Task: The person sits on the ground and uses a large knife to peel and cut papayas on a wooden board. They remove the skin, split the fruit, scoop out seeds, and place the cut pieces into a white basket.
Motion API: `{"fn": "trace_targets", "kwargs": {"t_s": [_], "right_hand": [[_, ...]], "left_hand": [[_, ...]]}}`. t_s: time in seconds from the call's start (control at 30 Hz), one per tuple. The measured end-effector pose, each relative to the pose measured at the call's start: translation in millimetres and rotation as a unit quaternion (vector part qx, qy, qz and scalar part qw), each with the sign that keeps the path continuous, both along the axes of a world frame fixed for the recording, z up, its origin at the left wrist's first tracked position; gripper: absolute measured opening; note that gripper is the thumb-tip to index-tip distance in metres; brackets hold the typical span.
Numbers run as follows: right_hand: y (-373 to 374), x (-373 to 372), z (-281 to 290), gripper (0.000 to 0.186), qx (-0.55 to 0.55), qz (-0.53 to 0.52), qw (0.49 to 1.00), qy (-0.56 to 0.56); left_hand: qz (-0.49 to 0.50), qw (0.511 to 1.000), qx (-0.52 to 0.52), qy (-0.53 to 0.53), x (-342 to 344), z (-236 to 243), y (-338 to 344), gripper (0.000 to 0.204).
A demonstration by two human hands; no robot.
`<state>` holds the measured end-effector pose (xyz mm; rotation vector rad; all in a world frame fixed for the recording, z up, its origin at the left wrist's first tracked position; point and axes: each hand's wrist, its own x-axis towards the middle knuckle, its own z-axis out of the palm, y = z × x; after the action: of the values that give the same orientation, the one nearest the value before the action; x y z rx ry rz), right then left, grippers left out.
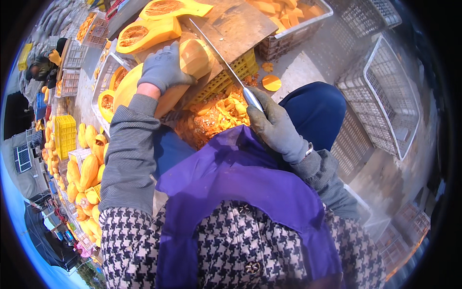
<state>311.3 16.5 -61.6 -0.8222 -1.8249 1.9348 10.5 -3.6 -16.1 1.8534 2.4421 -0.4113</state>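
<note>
**Right hand [279,126] clamping a knife [226,65], left hand [166,66] spreading over a squash [195,58]**

The right hand is wrapping the handle [253,99], and the blade [216,53] is slanting away over the board [245,29]. Thumb and fingers apart, the left hand is resting on the squash, which is lying at the board's near edge. Farther out, cut halves [161,34] are lying on the board, pulp [216,120] is heaping below, and a crate [385,98] is standing well to the right.
</note>
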Motion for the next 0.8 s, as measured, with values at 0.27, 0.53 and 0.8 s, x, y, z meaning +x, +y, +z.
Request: {"fn": "trace_targets", "kwargs": {"t_s": [0.27, 0.53, 0.8], "right_hand": [[6, -5, 23, 0.048, 0.019, 0.041, 0.996, -0.071], [46, -84, 14, 0.042, -0.112, 0.037, 0.986, -0.116], [51, -120, -27, 0.046, -0.154, 0.010, 0.983, -0.096]], "left_hand": [[-0.030, 0.999, 0.021, 0.033, 6, -7, -8, 0.095], [-0.011, 1.000, -0.022, 0.019, 10, -2, -5, 0.110], [-0.017, 0.998, 0.024, 0.059, 13, -6, -10, 0.099]]}}
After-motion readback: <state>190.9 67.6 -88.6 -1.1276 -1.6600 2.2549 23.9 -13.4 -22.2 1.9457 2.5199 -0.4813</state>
